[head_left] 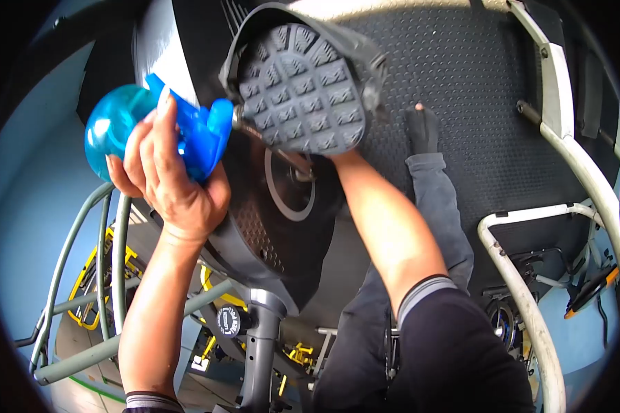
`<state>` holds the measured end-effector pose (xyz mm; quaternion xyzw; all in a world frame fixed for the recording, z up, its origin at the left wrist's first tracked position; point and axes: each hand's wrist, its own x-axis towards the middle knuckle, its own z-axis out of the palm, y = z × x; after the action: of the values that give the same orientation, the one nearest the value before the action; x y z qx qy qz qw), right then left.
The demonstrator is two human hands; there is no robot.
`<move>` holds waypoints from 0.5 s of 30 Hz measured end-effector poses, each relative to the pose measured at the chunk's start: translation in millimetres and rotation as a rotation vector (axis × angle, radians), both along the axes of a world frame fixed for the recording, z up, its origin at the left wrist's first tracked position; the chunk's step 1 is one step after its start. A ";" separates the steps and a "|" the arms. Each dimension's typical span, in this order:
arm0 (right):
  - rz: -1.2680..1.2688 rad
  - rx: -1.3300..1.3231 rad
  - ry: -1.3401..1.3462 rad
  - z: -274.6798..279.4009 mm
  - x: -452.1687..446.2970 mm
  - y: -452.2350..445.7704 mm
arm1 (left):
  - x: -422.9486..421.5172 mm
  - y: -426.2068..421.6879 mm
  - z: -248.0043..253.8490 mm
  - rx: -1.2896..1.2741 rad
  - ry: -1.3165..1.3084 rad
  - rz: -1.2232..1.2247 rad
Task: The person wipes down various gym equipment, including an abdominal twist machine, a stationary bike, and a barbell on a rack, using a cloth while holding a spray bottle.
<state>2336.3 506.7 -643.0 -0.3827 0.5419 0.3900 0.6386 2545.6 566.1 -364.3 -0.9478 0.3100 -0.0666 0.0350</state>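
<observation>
My left hand (pixel 176 162) is wrapped round a blue spray bottle (pixel 120 117) with a see-through teal body. The bottle is tilted, its blue spray head (pixel 207 141) beside the bike's crank. A large black exercise bike pedal (pixel 300 89) shows its ridged underside, with a strap looped round its edge. My right forearm (pixel 386 227) reaches up to the pedal's lower edge. Behind the pedal my right hand is hidden, so its fingers and anything in them do not show. Below lies the bike's dark housing (pixel 269 241) with a round crank cover.
A round adjusting knob (pixel 229 321) sits on the bike's grey post (pixel 262 351). Grey-green tube frames (pixel 76 275) stand at left, white tube frames (pixel 530 310) at right. A leg in grey trousers (pixel 437 199) rests on the black textured mat (pixel 475 103).
</observation>
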 end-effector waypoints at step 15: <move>0.066 0.145 -0.191 -44.4 42.6 -26.9 | -1.0 2.7 -3.8 0.009 -0.067 0.001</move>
<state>2378.8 479.8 -687.4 -0.3887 0.4358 0.4108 0.7001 2544.6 568.8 -368.1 -0.9449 0.3087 -0.0969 0.0499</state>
